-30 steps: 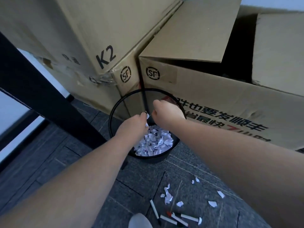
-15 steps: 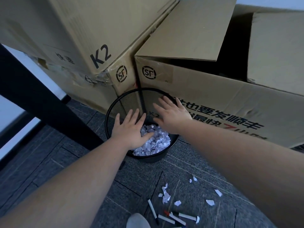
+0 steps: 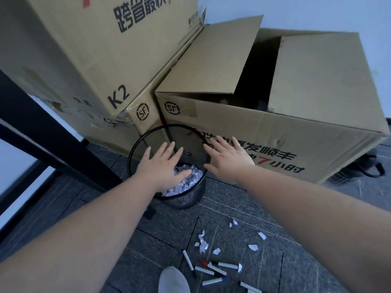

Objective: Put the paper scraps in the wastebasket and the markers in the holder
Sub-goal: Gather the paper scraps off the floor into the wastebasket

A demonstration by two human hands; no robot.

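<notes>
A black mesh wastebasket (image 3: 135, 153) stands on the dark carpet against the cardboard boxes, holding a heap of white paper scraps (image 3: 188, 182). My left hand (image 3: 163, 166) hovers flat over the basket's mouth, fingers spread, holding nothing. My right hand (image 3: 228, 157) is open too, over the basket's right rim. Several loose scraps (image 3: 203, 243) lie on the floor nearer me. Several white markers (image 3: 213, 269) with black, red and blue caps lie scattered at the bottom. No marker holder is in view.
Two large cardboard boxes (image 3: 275, 132) stand behind the basket; the right one is open on top. A black table leg (image 3: 48, 132) slants across the left. A grey shoe tip (image 3: 173, 280) shows at the bottom edge, a black bag (image 3: 368, 168) at far right.
Both hands were closed over the basket a second ago; they have opened with fingers spread and nothing in them. The view has tilted up and pulled back.
</notes>
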